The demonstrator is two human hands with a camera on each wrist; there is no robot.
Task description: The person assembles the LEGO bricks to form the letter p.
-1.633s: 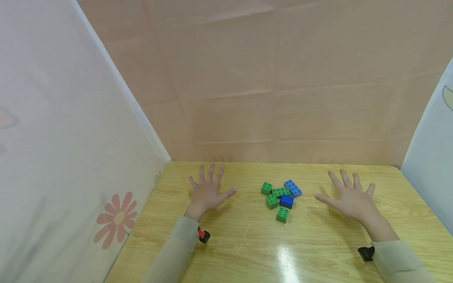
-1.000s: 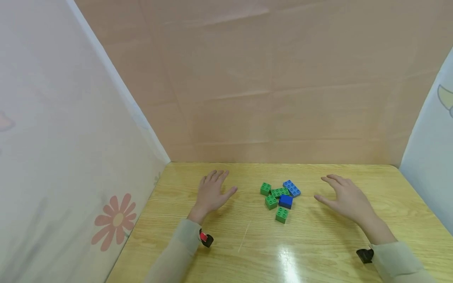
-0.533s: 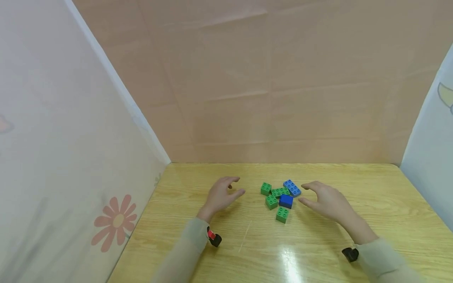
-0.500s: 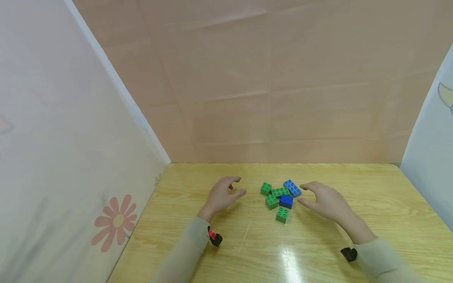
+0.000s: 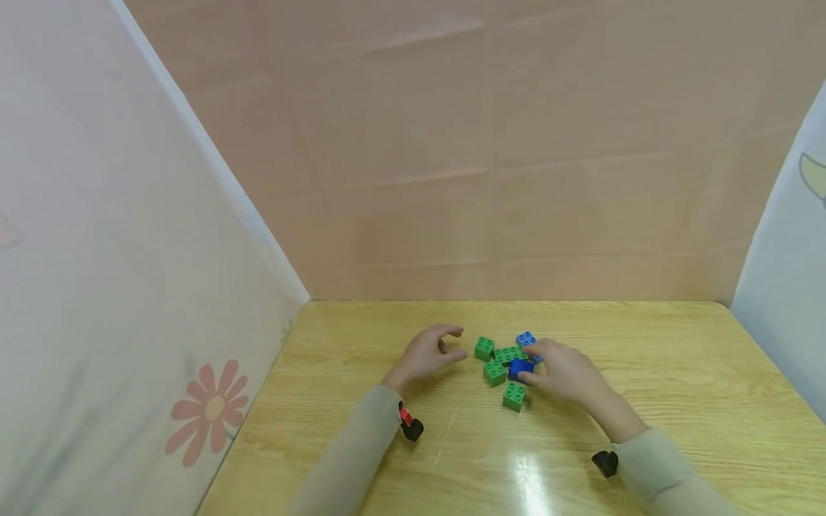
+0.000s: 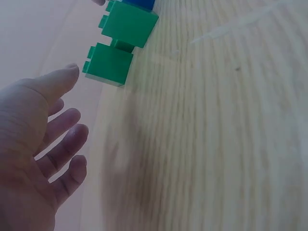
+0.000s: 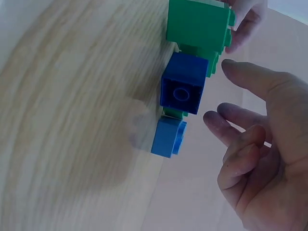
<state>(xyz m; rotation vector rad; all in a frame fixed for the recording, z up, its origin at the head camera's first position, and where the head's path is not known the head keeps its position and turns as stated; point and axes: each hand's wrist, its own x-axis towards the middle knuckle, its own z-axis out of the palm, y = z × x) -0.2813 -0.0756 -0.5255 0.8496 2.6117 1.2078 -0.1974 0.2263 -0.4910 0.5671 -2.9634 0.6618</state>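
The left hand (image 5: 426,352) is hovering near four green bricks (image 5: 495,372), three short and one longer, its thumb and fingers apart. The right hand (image 5: 569,370) is hanging over one dark blue brick (image 5: 518,368), fingers likewise parted, and is partly hiding one light blue brick (image 5: 525,338) from the head view. All six are lying clustered on the bench (image 5: 697,373), with a flowered sheet (image 5: 97,251) hanging at the left.

Bricks (image 5: 495,373), six: on table (image 5: 474,466), between left hand (image 5: 426,356) and right hand (image 5: 571,371); one brick (image 5: 526,339) partly behind right hand. Backdrop (image 5: 400,158): behind both hands.
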